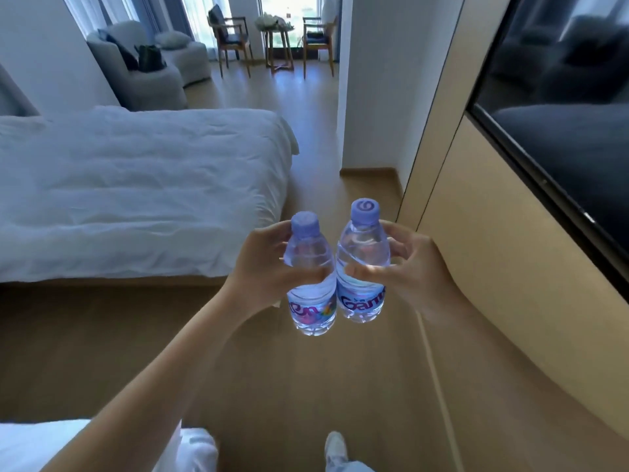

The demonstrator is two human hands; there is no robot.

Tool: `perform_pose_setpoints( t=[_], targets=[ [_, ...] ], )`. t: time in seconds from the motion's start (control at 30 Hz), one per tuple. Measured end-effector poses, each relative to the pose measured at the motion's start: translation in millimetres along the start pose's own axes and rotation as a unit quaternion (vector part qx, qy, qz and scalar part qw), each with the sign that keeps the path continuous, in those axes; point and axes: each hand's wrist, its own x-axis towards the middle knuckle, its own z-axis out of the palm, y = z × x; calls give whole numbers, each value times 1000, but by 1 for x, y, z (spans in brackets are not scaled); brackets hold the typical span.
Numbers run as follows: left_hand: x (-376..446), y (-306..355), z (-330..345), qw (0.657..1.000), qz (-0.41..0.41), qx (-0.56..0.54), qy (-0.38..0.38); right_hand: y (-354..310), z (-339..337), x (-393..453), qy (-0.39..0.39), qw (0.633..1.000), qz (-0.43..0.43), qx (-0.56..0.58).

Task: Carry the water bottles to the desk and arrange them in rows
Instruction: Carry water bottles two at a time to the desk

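Note:
I hold two small clear water bottles with purple caps upright in front of me, above the wooden floor. My left hand (pixel 262 264) grips the left bottle (pixel 310 301) around its middle. My right hand (pixel 405 267) grips the right bottle (pixel 362 243) the same way. The two bottles touch side by side, their blue labels facing me. No desk is in view.
A bed (pixel 136 192) with a white duvet fills the left. A beige wall panel with a black screen (pixel 561 131) runs along the right. Wooden floor (pixel 316 137) leads ahead past a white pillar (pixel 371 80) to armchairs, two wooden chairs and a small table (pixel 277 39).

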Motion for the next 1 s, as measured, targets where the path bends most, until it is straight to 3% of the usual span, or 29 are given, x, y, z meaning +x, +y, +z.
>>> perform_pose_setpoints(
  t=[0.33,0.6,1.0],
  targets=[
    [283,-102,-64,1000,15,16,6,55,6,322,-58,998,-6,-7],
    [534,-177,-127,999,25,27,-31,85,15,577,-35,999,6,-4],
    [912,-279,-139,994,56,78,-45,157,-39,947,-7,1000,-9,-20]
  ],
)
